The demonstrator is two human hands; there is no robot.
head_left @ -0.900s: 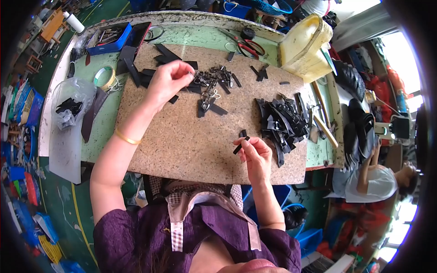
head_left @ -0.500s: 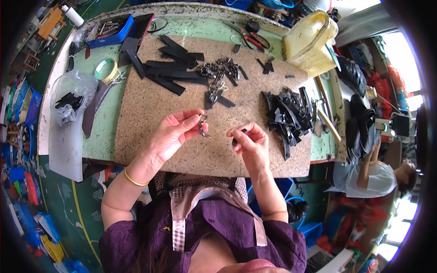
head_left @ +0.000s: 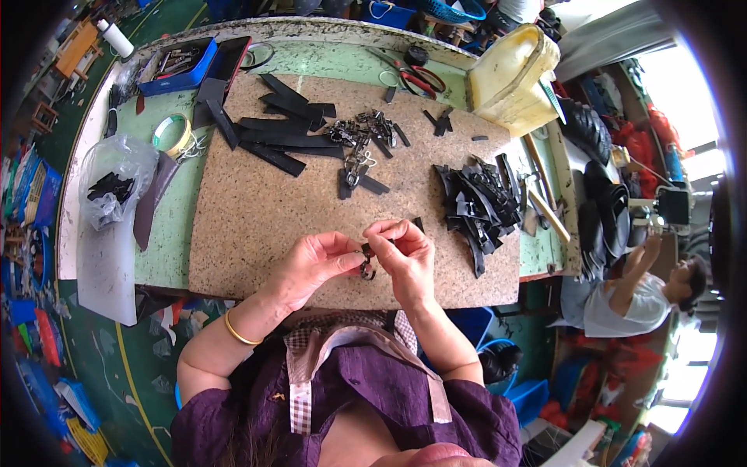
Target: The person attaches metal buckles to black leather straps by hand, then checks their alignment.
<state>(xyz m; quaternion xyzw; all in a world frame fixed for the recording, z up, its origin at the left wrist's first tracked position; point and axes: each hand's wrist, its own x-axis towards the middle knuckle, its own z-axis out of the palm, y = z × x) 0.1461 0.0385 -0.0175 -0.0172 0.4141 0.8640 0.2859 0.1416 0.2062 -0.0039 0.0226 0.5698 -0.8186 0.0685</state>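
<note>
Over the near middle of a speckled brown board (head_left: 257,257), my two hands meet at the fingertips. My left hand (head_left: 307,271) pinches a small metal buckle (head_left: 367,271), part of which dangles below the fingers. Closed close beside it, my right hand (head_left: 406,261) pinches a short black strap at the buckle; the fingers hide most of it. Loose metal buckles (head_left: 362,134) lie heaped farther back. To their left are long black strips (head_left: 284,140). A pile of black straps with buckles (head_left: 481,204) lies to the right of my right hand.
Around the board on the green table are a blue tray of tools (head_left: 180,70), a tape roll (head_left: 173,134), a plastic bag (head_left: 117,175), red-handled scissors (head_left: 416,78), and a yellowish container (head_left: 506,82). A wooden handle (head_left: 551,216) lies right. Another person (head_left: 638,300) is at far right.
My hands have come together from apart, lower over the board. The buckle in the left hand now meets the strap in the right. The view has shifted slightly.
</note>
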